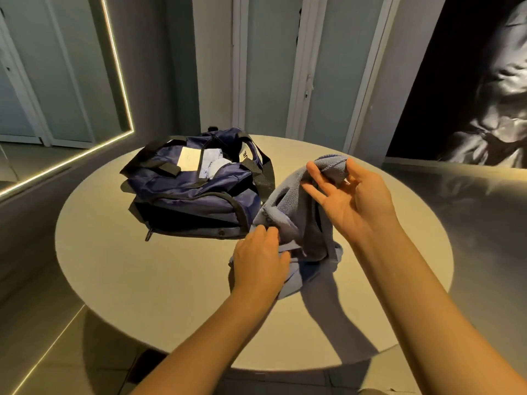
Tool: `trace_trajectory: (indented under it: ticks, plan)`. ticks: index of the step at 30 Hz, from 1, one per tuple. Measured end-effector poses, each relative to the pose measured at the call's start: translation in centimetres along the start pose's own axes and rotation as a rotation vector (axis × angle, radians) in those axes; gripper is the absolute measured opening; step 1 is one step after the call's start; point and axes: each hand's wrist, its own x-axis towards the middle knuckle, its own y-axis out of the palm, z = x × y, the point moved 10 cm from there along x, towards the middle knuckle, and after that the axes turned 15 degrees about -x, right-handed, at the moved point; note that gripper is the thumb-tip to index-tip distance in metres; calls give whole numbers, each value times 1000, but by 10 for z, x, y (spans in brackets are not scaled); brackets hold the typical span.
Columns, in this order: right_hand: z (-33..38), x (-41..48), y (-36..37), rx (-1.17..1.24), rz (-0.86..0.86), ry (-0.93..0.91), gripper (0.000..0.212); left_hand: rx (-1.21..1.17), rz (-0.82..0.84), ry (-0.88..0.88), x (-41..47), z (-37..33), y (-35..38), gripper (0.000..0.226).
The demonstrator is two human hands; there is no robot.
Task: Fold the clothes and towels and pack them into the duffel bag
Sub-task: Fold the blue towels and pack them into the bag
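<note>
Hanging limp over the middle of the tabletop (142,280), just beside the open duffel bag (182,195), the towel (288,206) looks light and soft. The right hand (356,203) pinches its hemmed top corner and the left hand (256,263) grips a lower edge; the corners seem the best hold.

Item, single view: head-worn wide-angle camera. You look forward and down onto the round table (119,280), close above your left hand (258,260) and right hand (353,201); wall panels (271,67) face you beyond.

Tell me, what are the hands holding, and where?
A towel. The right hand pinches its top edge; the left hand grips its lower part.
</note>
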Motion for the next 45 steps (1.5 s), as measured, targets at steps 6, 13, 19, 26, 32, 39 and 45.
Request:
trace_trajectory:
  ticks: [6,13,19,26,32,39,45]
  plan:
    - [28,11,-63,-424,-248,-167,22,-507,182,-151,12,26,-23,12]
    - [14,10,-74,-884,-208,-322,10,-821,140,-437,23,60,-56,15]
    - [-17,-19,-37,-1479,85,-599,37,-948,80,-688,-6,92,-33,13]
    - [-54,-50,3,-1991,373,-693,44,-918,-6,-921,-5,115,-23,7]
    - [-69,-57,25,-2089,446,-886,39,-943,-37,-1006,2,124,-18,11]
    - [-92,-51,28,-2131,414,-995,30,-985,-65,-1020,1,119,-18,8]
    - [-93,-48,24,-1993,394,-866,20,-952,-60,-1033,3,120,-20,26]
